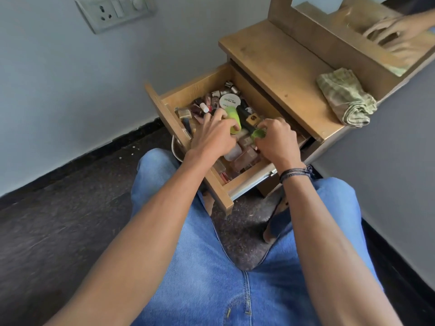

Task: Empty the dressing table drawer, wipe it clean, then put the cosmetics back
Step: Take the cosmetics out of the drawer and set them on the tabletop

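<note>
The wooden drawer [164, 111] of the low dressing table [277, 64] is pulled out and packed with several cosmetics: nail polish bottles [207, 102], a round white-lidded jar [230, 101], small boxes and tubes. My left hand [211, 135] is down in the drawer, fingers closed around a light green bottle [234, 118]. My right hand [275, 140] is beside it, gripping a small green item [257, 134] that my fingers mostly hide. A folded green checked cloth [346, 100] lies on the table top to the right.
A mirror [376, 27] stands at the back of the table. A metal bowl's rim [175, 149] shows on the floor under the drawer's left side. My knees in blue jeans sit just before the drawer. The wall with a switch plate [115, 12] is on the left.
</note>
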`<state>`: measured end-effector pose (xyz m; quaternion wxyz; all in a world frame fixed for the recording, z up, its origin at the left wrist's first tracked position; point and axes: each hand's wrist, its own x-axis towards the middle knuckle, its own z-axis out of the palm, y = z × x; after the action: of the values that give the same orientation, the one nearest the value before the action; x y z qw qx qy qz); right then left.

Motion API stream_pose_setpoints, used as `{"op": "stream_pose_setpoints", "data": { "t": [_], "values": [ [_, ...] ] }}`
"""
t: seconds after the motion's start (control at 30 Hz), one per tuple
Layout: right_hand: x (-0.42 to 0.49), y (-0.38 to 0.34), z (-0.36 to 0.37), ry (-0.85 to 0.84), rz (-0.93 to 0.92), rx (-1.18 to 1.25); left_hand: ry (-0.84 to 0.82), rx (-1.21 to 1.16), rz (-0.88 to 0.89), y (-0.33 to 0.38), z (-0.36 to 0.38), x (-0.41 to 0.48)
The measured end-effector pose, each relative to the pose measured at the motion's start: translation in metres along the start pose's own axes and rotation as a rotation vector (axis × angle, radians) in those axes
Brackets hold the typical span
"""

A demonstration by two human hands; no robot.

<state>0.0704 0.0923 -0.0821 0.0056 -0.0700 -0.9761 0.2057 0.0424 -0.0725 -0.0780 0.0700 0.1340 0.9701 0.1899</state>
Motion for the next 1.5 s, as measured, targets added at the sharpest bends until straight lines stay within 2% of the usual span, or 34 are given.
{"op": "stream_pose_setpoints", "data": {
  "t": [0.2,0.5,0.67,0.8,0.9,1.0,1.07,1.13,1.23,1.5],
  "values": [
    [0.011,-0.011,0.013,0.007,0.02,0.087,0.027,-0.038,-0.076,-0.001,0.0,0.003],
    [0.009,-0.018,0.021,-0.104,-0.172,0.122,0.146,-0.183,-0.165,-0.004,-0.008,0.004],
    [0.007,-0.022,0.018,-0.199,-0.303,0.017,0.174,-0.16,-0.129,-0.004,-0.008,0.003],
    [0.01,-0.02,0.02,-0.218,-0.308,-0.018,0.194,-0.089,-0.075,-0.003,-0.005,0.002],
    [0.011,-0.018,0.02,-0.164,-0.29,0.041,0.166,-0.021,-0.065,-0.002,-0.003,0.002],
    [0.012,-0.015,0.026,-0.018,-0.157,0.132,0.152,-0.021,-0.09,-0.004,-0.002,0.002],
    [0.013,-0.013,0.03,0.055,-0.069,0.138,0.165,-0.026,-0.109,-0.005,-0.001,0.003],
    [0.013,-0.012,0.033,0.071,-0.056,0.083,0.183,-0.019,-0.137,-0.006,-0.001,0.003],
    [0.013,-0.011,0.036,0.014,-0.081,-0.035,0.208,-0.002,-0.153,-0.006,0.001,0.004],
    [0.017,-0.015,0.035,-0.19,-0.163,-0.164,0.217,-0.037,-0.159,-0.007,0.003,0.007]
  ]
}}
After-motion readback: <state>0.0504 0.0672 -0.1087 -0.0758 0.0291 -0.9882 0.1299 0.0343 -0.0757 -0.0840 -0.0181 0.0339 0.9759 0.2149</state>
